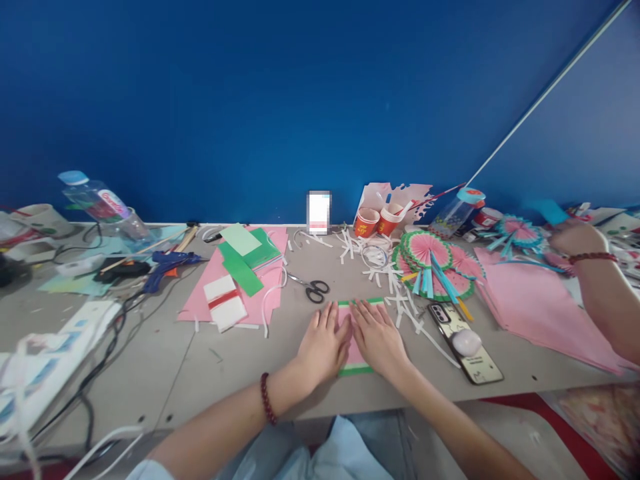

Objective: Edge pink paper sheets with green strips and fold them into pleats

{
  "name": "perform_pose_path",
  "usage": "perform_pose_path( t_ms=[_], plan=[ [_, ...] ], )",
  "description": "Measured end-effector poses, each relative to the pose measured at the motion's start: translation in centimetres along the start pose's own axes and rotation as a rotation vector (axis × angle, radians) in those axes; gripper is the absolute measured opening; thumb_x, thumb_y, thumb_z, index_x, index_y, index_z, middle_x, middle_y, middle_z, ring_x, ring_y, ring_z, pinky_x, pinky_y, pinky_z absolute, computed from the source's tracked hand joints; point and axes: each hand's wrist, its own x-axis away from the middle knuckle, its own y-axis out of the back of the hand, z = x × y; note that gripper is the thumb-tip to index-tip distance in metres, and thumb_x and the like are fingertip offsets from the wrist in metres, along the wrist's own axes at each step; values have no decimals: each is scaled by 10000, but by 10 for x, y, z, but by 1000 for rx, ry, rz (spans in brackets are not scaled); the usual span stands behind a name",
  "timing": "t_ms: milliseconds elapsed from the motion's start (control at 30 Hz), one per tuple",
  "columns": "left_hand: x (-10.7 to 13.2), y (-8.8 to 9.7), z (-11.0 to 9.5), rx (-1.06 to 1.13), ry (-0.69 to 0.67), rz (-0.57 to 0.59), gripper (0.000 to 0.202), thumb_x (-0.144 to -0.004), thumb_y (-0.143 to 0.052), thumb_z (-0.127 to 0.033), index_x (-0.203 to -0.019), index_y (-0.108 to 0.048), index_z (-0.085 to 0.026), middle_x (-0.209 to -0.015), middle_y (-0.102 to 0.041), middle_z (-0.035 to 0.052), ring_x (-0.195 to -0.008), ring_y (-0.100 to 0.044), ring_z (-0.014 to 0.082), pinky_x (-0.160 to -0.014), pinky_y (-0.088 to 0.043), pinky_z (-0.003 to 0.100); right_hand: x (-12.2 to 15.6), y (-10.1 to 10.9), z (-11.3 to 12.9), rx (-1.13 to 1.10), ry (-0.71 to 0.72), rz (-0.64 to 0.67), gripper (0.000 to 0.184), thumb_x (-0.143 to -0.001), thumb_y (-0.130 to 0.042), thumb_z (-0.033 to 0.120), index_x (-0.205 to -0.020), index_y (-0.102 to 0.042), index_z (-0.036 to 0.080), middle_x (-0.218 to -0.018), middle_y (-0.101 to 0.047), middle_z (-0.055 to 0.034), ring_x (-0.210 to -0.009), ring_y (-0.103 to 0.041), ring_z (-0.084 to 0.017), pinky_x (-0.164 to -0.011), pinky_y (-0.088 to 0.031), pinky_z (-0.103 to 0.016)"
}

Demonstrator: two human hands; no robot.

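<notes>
A pink paper strip with green and white edges (356, 360) lies flat on the table in front of me. My left hand (323, 347) rests on its left side, fingers stretched out and pointing away from me. On the right half lies my right hand (377, 337), palm down with fingers extended, pressing the paper. The two hands nearly meet at the middle and cover much of the pink. Just beyond my left fingertips are black-handled scissors (316, 291), lying with their blades apart.
Pink and green paper sheets (250, 267) and a blue glue gun (167, 267) lie left. Right are watermelon-coloured paper fans (430, 257), red paper cups (367, 222), white paper scraps (383, 273), a phone (480, 367) and pink sheets (530, 300). Another person's arm (600, 293) reaches in from the right.
</notes>
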Motion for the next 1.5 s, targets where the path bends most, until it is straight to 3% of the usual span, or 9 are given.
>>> perform_pose_path(
  t_ms=[167,400,867,1100,1267,1400,1500],
  plan=[
    [0,6,0,-10,2,31,501,-916,-421,-366,-1372,-413,-160,-1445,-376,214,-1345,-338,345,-1041,-316,501,4,3,-11,-5,2,-25,429,-948,-317,202,-1324,-518,154,-1320,-560,-110,-1229,-517,-227,-1116,-236,-472],
    [0,2,1,-25,8,23,505,-932,-380,-392,-1384,-404,-167,-1453,-368,205,-1354,-325,338,-1045,-309,494,11,4,-26,25,-53,-28,437,-918,-345,166,-1312,-533,165,-1298,-576,-99,-1195,-549,-235,-1116,-250,-465],
    [1,-9,4,-15,-6,-27,500,-921,-397,-381,-1372,-412,-167,-1450,-371,203,-1350,-324,343,-1035,-294,497,21,7,-40,180,-117,-115,396,-889,-418,162,-1240,-601,170,-1255,-618,-33,-1257,-478,-288,-1117,-200,-501],
    [-4,1,7,35,-36,-53,542,-837,-523,-420,-1305,-473,-151,-1356,-455,205,-1249,-405,350,-975,-345,480,8,14,-43,156,-141,-131,346,-909,-393,190,-1125,-657,131,-1132,-688,-91,-1191,-537,-282,-1103,-236,-492],
    [-12,4,13,116,-3,-87,536,-788,-594,-473,-1206,-536,-143,-1190,-542,151,-1112,-468,312,-915,-399,437,2,9,-41,68,-37,-158,398,-920,-371,199,-1261,-557,116,-1301,-579,-127,-1244,-488,-265,-1097,-274,-478],
    [-16,-1,19,155,16,-121,346,-827,-592,-364,-1110,-569,-167,-1088,-564,100,-1030,-492,272,-869,-425,396,-5,1,-47,-74,-8,-116,395,-921,-342,168,-1246,-562,132,-1268,-594,-134,-1233,-486,-261,-1042,-361,-451],
    [-17,-3,22,185,39,-154,330,-825,-606,-330,-1121,-553,-194,-1082,-558,84,-1015,-494,263,-857,-425,396,-13,1,-56,-194,26,-68,360,-910,-369,162,-1193,-593,166,-1182,-628,-117,-1145,-538,-253,-983,-413,-425]
  ],
)
